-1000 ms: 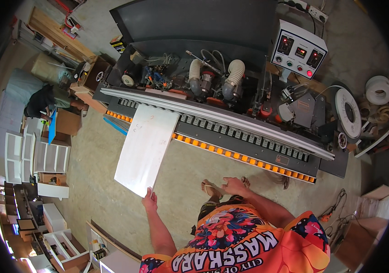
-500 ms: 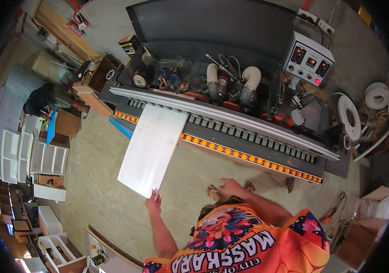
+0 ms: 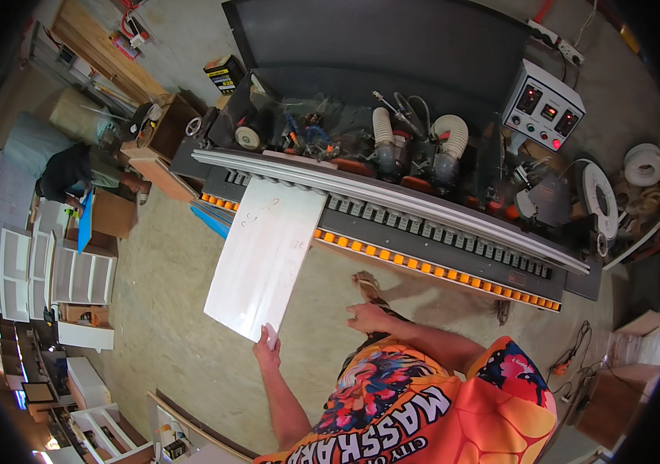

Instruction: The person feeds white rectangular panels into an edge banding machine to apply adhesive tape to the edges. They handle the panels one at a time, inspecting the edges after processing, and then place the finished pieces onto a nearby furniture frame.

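A long white board (image 3: pixel 264 259) lies with its far end on the edge banding machine (image 3: pixel 454 232), under the long metal beam. Its near end sticks out over the floor toward me. My left hand (image 3: pixel 267 349) grips the near right corner of this board, thumb on top, the other fingers partly hidden. In front of my body hangs my right hand (image 3: pixel 369 318), touching nothing, its fingers loosely apart. Orange rollers (image 3: pixel 407 261) line the machine's near edge, and the board rests across some of them.
A white control box (image 3: pixel 544 107) with lit displays stands at the machine's right end, by a reel of white edging (image 3: pixel 599 199). At far left a person (image 3: pixel 71 174) bends over a blue panel (image 3: pixel 86 221) beside white shelf units (image 3: pixel 83 271). A cable (image 3: pixel 575 348) lies on the floor at right.
My left hand has shifted slightly right and nearer in view, still at the board's corner. My right hand has moved a little left. The machine appears slightly farther right as the view shifts.
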Demonstrator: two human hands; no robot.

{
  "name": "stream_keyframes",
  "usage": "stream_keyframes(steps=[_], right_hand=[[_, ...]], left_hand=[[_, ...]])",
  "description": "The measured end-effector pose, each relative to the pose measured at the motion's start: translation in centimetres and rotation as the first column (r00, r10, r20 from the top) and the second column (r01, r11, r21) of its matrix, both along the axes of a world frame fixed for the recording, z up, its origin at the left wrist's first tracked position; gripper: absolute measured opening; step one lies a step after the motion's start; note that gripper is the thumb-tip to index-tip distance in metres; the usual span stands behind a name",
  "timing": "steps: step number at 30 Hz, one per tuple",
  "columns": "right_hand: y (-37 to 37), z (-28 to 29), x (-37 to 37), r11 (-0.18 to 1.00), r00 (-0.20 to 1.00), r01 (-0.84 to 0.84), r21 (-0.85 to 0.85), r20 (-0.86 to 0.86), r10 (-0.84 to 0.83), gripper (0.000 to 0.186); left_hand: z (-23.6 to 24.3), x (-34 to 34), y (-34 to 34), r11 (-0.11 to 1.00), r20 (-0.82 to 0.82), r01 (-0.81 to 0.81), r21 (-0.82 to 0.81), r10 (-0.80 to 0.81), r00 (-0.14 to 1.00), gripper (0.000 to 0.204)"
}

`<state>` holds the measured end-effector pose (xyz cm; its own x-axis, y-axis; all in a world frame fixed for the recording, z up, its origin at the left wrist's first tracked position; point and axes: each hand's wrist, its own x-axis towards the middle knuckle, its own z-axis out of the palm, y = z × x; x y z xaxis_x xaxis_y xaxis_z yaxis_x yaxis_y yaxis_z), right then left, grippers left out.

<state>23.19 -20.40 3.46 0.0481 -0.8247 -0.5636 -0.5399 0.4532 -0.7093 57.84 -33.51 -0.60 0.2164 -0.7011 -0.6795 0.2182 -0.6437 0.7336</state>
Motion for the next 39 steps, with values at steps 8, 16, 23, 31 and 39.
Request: stream_keyframes(steps=[8,16,23,31,39], right_hand=[[-12.5,1.4,-0.3,0.993,0.991,-0.111,-0.049,0.074,0.114,0.052],[-21.8,-1.2,-0.4,0.968,0.982,-0.172,-0.185,0.04,0.182,0.048],[-24.2,-1.0,-0.3,0.977,0.98,-0.165,-0.135,0.091,0.178,0.041],[-26.6,-2.1,0.9,0.992,0.988,-0.08,-0.093,0.128,0.092,0.031],[-29.4,3.1,1.6,0.995,0.975,0.006,0.104,0.218,-0.029,0.037]], left_hand=[[-0.6,2.4,-5.1,0.995,-0.09,-0.045,-0.091,0.037,0.995,0.055],[0.7,2.6,-8.4,0.996,-0.039,-0.093,0.009,0.094,0.995,0.059],[0.4,3.7,-10.5,0.996,-0.074,-0.085,0.03,0.087,0.993,0.062],[-0.4,5.9,-13.7,0.996,-0.021,-0.027,0.089,0.029,0.999,0.075],[-0.1,6.9,-15.7,0.995,-0.076,-0.021,0.092,0.028,0.997,0.077]])
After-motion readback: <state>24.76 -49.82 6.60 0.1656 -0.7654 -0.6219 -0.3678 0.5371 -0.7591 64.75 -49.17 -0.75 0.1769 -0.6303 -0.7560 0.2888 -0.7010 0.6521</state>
